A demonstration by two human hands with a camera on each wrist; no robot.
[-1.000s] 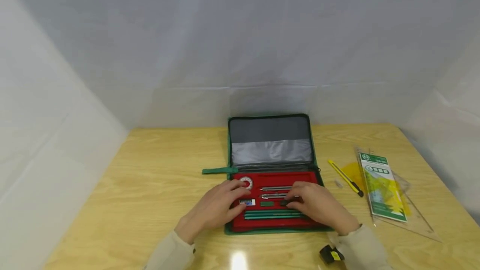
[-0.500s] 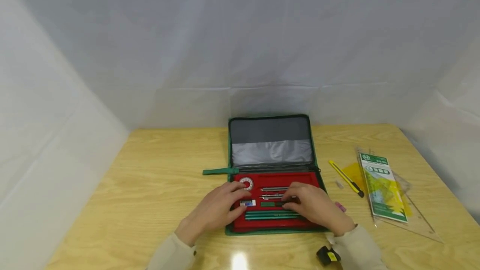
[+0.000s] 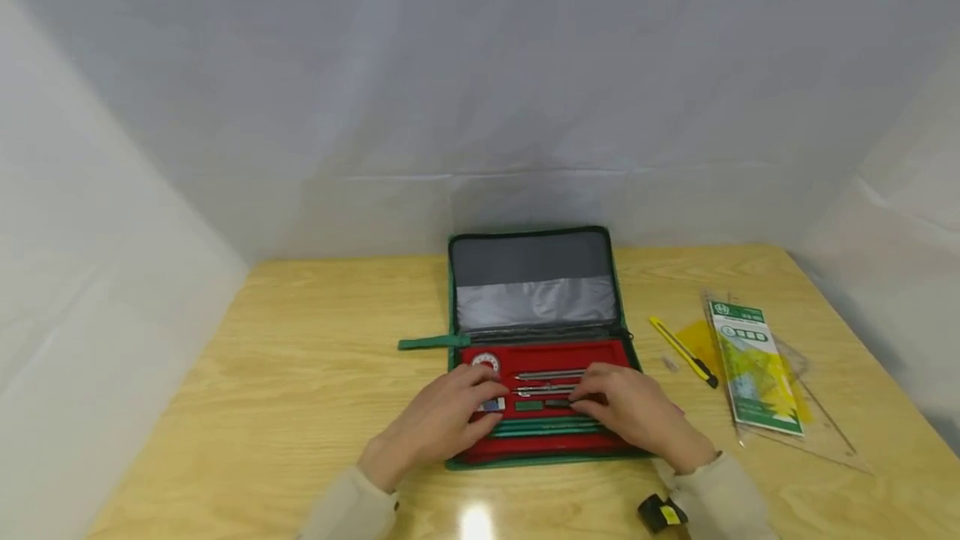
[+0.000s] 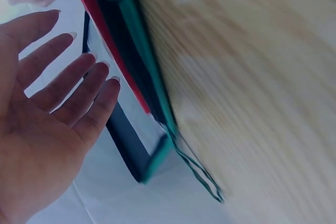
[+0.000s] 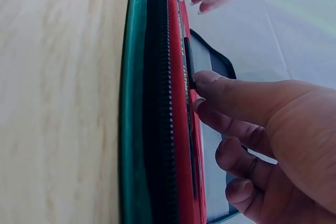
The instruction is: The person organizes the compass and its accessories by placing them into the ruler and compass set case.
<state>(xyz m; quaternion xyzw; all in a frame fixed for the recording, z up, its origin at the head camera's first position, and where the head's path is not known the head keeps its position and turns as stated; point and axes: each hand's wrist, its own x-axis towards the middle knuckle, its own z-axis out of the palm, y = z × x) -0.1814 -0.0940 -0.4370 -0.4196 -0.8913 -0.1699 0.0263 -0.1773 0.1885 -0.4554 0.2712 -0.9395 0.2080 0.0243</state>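
Note:
An unzipped green case (image 3: pixel 550 462) lies on the table, its red tray (image 3: pixel 555 443) holding stationery. My right hand (image 3: pixel 637 411) pinches a small flat black piece (image 5: pixel 189 61) between thumb and forefinger, low over the tray. Just left of that piece sits a green block (image 3: pixel 528 406). Relaxed and spread, the fingers of my left hand (image 3: pixel 442 415) reach over the tray's left side, partly covering an eraser (image 3: pixel 491 404) and a white round dial (image 3: pixel 486 362). Green pencils (image 3: pixel 536 427) lie in the near slot; metal drawing tools (image 3: pixel 547 390) lie farther back.
The grey lid (image 3: pixel 532 261) stands raised behind the tray, and a green strap (image 3: pixel 427 343) sticks out left. To the right lie a yellow box cutter (image 3: pixel 682 351), a green-and-yellow packet (image 3: pixel 756 369) and clear set squares (image 3: pixel 828 432). A small black-and-yellow object (image 3: pixel 662 514) is near my right sleeve.
My right hand shifts slightly left with the black piece, then back a little. The left hand moves slightly right, covering more of the eraser. The head view shifts a little.

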